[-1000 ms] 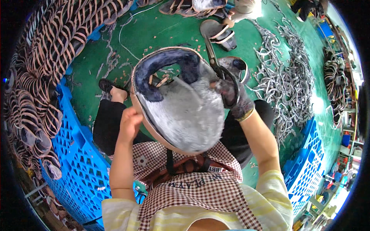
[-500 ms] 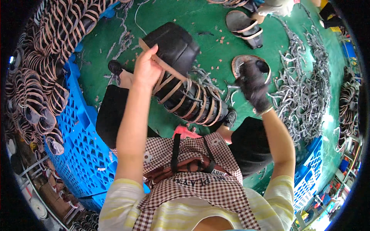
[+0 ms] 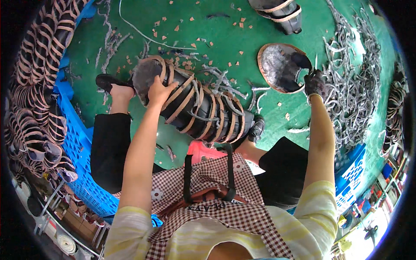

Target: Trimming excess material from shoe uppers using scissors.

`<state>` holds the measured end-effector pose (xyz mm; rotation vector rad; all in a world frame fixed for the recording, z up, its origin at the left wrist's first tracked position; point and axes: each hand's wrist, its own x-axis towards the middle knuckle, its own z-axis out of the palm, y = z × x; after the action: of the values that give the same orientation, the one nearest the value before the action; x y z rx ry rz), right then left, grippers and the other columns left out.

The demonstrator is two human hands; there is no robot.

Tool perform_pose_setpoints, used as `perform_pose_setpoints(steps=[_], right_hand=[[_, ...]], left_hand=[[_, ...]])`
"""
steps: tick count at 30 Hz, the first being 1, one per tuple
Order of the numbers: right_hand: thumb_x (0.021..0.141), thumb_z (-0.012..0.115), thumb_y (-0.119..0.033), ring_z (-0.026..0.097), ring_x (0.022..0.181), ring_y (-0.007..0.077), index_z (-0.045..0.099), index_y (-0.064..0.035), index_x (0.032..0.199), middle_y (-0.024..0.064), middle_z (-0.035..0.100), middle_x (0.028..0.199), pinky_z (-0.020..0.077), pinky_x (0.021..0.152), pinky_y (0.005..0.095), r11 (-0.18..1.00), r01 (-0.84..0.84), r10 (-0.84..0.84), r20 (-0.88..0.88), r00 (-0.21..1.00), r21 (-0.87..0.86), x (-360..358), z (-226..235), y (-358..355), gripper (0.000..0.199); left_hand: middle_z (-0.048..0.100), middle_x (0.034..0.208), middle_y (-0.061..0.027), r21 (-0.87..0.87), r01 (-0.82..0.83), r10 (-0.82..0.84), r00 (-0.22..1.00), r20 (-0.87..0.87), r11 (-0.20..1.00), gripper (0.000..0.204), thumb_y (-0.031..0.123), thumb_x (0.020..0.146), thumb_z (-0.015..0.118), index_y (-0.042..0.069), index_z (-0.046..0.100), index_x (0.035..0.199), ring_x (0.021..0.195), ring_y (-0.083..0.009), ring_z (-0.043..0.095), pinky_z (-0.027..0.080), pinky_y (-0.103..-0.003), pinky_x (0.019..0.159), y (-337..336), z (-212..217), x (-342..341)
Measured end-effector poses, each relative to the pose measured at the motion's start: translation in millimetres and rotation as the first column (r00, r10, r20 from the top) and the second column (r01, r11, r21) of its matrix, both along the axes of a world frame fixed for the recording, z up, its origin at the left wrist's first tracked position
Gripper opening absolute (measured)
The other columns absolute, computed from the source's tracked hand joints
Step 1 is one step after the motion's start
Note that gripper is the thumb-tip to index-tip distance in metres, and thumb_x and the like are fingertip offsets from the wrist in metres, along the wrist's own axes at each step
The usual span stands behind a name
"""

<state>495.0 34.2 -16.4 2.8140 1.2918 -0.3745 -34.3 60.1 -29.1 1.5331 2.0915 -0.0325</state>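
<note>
Floor, green, takes up the centre (image 3: pixel 277 123). Clock positions are read from the middle of the view. Piled black shells with tan edging (image 3: pixel 37 104) are massed at nine to ten o'clock. Grey fleecy strips, heaped (image 3: pixel 346 95), are spread between two and three. Blue perforated plastic lattice (image 3: pixel 82 151) is set at eight. Nested stack of black moulded shells, tan toothed edging (image 3: pixel 203 115), is laid at eleven, grey strips draped over it. Single oval shell, grey fuzzy lining, tan rim (image 3: pixel 279 65), is placed lining-up between one and two. Left hand, bare (image 3: pixel 160 92), is laid on the stack's end shell at ten to eleven; whether the rim is clasped cannot be told. Right hand, dark-gloved (image 3: pixel 315 84), is closed round slim metal scissors (image 3: pixel 316 61) at two, just beside the single shell. Tan scraps, tiny (image 3: pixel 177 28), are scattered at eleven to twelve.
</note>
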Motion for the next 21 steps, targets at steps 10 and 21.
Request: perform_pose_setpoints(steps=[10,21], right_hand=[[0.069,0.067,-0.031,0.058,0.082,0.0351,0.049,-0.0058,0.107,0.0177,0.061,0.093,0.0444,0.071,0.0434,0.99,-0.138,0.136,-0.092,0.986,-0.008,26,14,8,0.048],[0.073,0.065,-0.029,0.056,0.085,0.0408,0.048,-0.0037,0.093,0.0201,0.06,0.087,0.0437,0.067,0.0445,0.8,-0.355,0.54,-0.323,0.777,0.483,-129,120,18,0.037]], left_hand=[[0.053,0.119,-0.0171,-0.354,0.321,-0.185,0.911,0.368,0.878,0.064,0.023,0.068,0.073,0.0,0.046,0.121,0.111,-0.0277,0.05,0.038,-0.034,0.092,28,-6,-48],[0.056,0.103,-0.0144,0.731,0.281,-0.731,0.543,0.413,0.622,0.053,0.028,0.061,0.074,0.0,0.058,0.102,0.096,-0.032,0.05,0.04,-0.041,0.084,-25,107,194]])
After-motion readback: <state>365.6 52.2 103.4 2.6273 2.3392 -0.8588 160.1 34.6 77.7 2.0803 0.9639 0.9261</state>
